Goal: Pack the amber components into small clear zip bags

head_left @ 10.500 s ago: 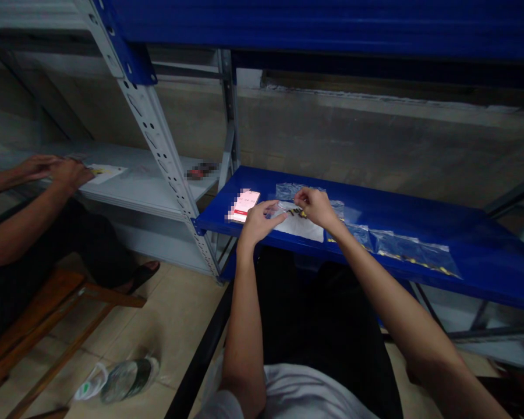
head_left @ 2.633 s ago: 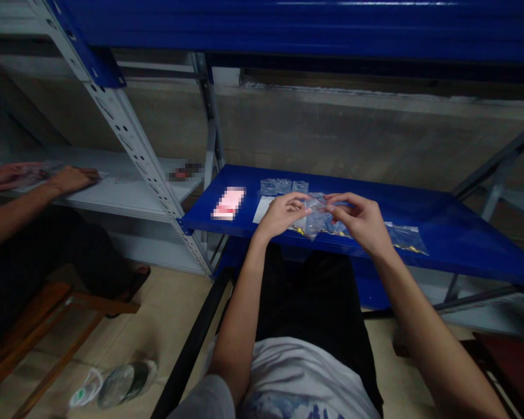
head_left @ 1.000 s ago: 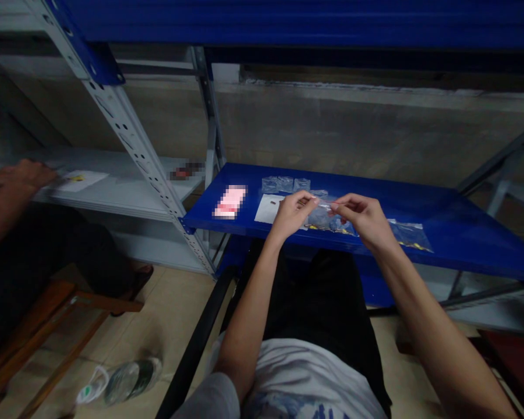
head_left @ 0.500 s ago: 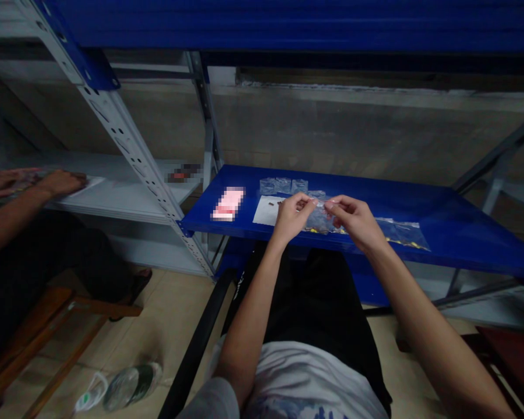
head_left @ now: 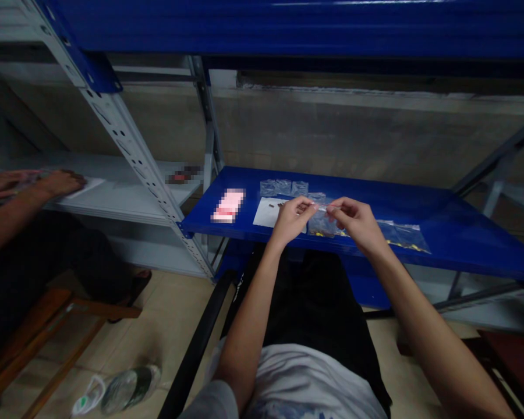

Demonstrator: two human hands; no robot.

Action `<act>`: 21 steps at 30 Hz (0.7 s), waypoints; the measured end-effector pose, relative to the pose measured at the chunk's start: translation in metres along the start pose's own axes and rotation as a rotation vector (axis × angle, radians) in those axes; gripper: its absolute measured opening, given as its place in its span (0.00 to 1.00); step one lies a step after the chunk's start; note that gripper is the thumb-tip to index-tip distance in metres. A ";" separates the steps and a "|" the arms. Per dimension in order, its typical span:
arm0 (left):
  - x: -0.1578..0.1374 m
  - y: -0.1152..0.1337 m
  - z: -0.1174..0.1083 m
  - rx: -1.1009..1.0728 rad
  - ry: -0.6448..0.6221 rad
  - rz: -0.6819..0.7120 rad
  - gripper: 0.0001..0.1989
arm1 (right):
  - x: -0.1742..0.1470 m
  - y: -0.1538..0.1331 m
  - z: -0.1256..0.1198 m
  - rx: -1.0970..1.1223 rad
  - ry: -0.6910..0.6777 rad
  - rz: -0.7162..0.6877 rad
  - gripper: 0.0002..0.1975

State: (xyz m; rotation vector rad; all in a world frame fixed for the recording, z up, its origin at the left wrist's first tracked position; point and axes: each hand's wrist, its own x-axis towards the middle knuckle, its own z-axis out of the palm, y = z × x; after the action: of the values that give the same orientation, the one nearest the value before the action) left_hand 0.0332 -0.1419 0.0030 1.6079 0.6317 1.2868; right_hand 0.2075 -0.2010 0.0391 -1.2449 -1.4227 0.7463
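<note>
With fingertips pinched closed, my left hand and right hand grip the top of a clear bag over the blue shelf, beside the white sheet.

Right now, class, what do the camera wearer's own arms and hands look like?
The left hand and right hand show no glove, watch or bracelet. The left arm has a short grey fabric sleeve; the right arm is bare where visible.

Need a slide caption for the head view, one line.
Left hand and right hand pinch a clear plastic bag over a blue shelf, near white paper.
</note>
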 end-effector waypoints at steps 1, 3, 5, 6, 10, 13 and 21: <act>0.000 0.000 0.000 -0.003 0.002 0.001 0.08 | 0.000 0.001 0.000 0.002 -0.008 0.013 0.17; 0.000 0.001 -0.001 -0.009 0.008 0.007 0.07 | 0.000 0.002 0.001 0.007 -0.020 0.022 0.17; 0.000 0.002 -0.001 -0.016 0.006 0.012 0.07 | 0.001 0.003 0.002 0.013 -0.029 0.013 0.17; 0.000 0.003 -0.002 -0.018 0.002 0.012 0.07 | 0.000 0.003 0.002 0.014 -0.036 0.006 0.17; 0.001 0.006 -0.002 -0.014 -0.015 0.003 0.07 | -0.001 0.001 0.003 0.013 -0.083 -0.008 0.19; 0.000 0.007 -0.002 -0.018 -0.022 0.000 0.08 | -0.001 -0.001 0.004 0.018 -0.088 -0.014 0.20; 0.000 0.000 0.000 -0.012 -0.017 -0.002 0.08 | -0.001 -0.001 0.004 -0.011 -0.066 -0.013 0.22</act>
State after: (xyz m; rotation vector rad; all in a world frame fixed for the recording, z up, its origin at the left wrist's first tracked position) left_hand 0.0335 -0.1422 0.0035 1.6066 0.6134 1.2720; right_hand 0.2039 -0.2011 0.0387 -1.2277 -1.4890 0.7778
